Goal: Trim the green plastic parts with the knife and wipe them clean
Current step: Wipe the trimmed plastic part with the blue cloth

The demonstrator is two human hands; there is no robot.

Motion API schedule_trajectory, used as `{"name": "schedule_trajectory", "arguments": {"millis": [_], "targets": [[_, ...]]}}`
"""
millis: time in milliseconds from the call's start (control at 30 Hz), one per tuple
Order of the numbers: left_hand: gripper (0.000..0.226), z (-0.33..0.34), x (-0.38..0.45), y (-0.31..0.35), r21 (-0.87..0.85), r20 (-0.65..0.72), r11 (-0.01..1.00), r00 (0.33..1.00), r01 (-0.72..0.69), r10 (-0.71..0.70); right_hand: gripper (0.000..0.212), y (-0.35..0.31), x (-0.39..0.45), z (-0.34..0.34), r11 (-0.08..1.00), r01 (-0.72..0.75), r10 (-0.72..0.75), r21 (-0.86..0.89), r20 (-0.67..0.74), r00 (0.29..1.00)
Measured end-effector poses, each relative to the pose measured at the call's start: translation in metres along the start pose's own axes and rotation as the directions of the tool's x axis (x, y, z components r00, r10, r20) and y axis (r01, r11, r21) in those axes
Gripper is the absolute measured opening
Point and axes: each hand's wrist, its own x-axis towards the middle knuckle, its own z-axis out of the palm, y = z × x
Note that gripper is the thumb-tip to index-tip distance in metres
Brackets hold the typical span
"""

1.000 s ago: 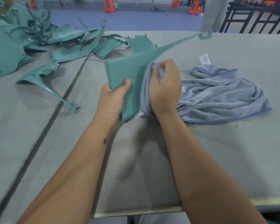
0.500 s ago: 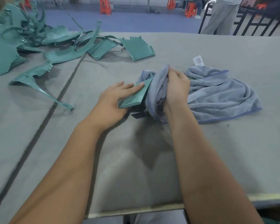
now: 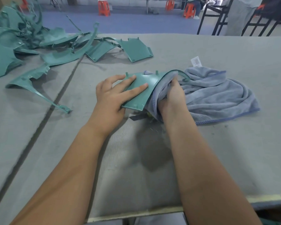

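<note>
Hands first: your left hand [image 3: 113, 95] lies flat with straight fingers spread on top of the curved green plastic part [image 3: 141, 90], pressing it down, while your right hand [image 3: 173, 95] is bunched into a fold of the grey-blue cloth [image 3: 217, 93], gripping the fabric against the part's right edge. That part sits in the middle of the grey felt-covered table [image 3: 234, 143], tilted, its near corner raised off the surface and its thin curved strip arching over your right knuckles. Small pegs stand up along its far edge. Most of the cloth trails loose to the right of your hand, crumpled, with a white label [image 3: 196, 61] poking out at its far side. Just under the raised near corner of the part a dark flat object [image 3: 137, 117] lies on the table; you cannot tell from here whether that is the knife. To your far left a pile of green parts [image 3: 31, 41] is heaped, one flat panel [image 3: 136, 50] lying at its right end and a long pronged piece [image 3: 32, 85] resting apart, nearer to you. A dark seam [image 3: 55, 101] runs diagonally across the table between that piece and your left hand. Orange stools [image 3: 104, 8] stand on the blue floor beyond.
</note>
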Motion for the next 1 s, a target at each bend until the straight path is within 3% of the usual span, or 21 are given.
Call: {"name": "schedule_trajectory", "arguments": {"millis": [67,233,367,433,533,600,667,700,733,767,800,833,867,1000], "targets": [[0.047,0.001,0.001,0.002,-0.020,0.000,1.000,1.000,0.011,-0.011,0.060,0.003,0.001,0.005,0.997,0.076,-0.076,-0.009,0.010,0.997],[0.053,0.001,-0.001,-0.005,-0.003,0.009,1.000,1.000,0.029,-0.029,0.035,0.011,0.001,0.007,0.933,0.333,-0.339,-0.138,-0.021,0.940],[0.069,0.001,-0.004,-0.006,0.148,0.118,0.981,0.982,0.127,-0.145,0.038,0.012,-0.002,0.008,0.905,0.334,-0.317,-0.264,0.104,0.943],[0.076,0.001,-0.005,-0.010,0.169,0.153,0.976,0.975,0.137,-0.163,0.029,0.013,-0.004,0.009,0.846,0.359,-0.332,-0.395,0.136,0.933],[0.082,0.005,-0.004,-0.010,0.224,0.066,0.956,0.975,0.191,-0.210,0.020,0.018,0.000,0.009,0.807,0.407,-0.388,-0.427,0.135,0.912],[0.095,0.008,0.001,-0.005,0.165,-0.061,0.913,0.928,0.373,-0.368,0.023,0.018,0.004,0.010,0.809,0.438,-0.435,-0.393,0.103,0.895],[0.108,0.008,0.007,-0.001,-0.222,-0.072,0.756,0.763,0.616,-0.643,0.028,0.016,0.007,0.011,0.831,0.431,-0.453,-0.350,0.022,0.891],[0.103,0.006,0.010,0.000,-0.499,0.026,0.566,0.665,0.656,-0.747,0.026,0.014,0.007,0.011,0.847,0.428,-0.449,-0.317,0.007,0.893],[0.091,0.005,0.012,0.000,-0.737,0.172,0.304,0.603,0.604,-0.779,0.021,0.013,0.008,0.010,0.855,0.428,-0.446,-0.294,0.008,0.895],[0.071,0.003,0.014,0.000,-0.855,0.321,0.042,0.591,0.517,-0.740,0.019,0.013,0.008,0.009,0.858,0.423,-0.437,-0.293,0.018,0.899],[0.048,0.003,0.016,0.001,-0.889,0.404,-0.139,0.607,0.435,-0.684,0.022,0.014,0.008,0.010,0.851,0.418,-0.428,-0.319,0.040,0.903],[0.030,0.004,0.016,0.001,-0.900,0.416,-0.203,0.617,0.386,-0.668,0.027,0.017,0.009,0.010,0.835,0.413,-0.416,-0.365,0.074,0.906],[0.019,0.005,0.016,0.000,-0.916,0.380,-0.190,0.615,0.352,-0.691,0.031,0.020,0.009,0.010,0.814,0.406,-0.395,-0.416,0.118,0.911],[0.020,0.004,0.014,-0.012,-0.956,0.231,-0.087,0.539,0.279,-0.810,0.037,0.026,0.008,0.010,0.734,0.378,-0.305,-0.565,0.224,0.926]]}}
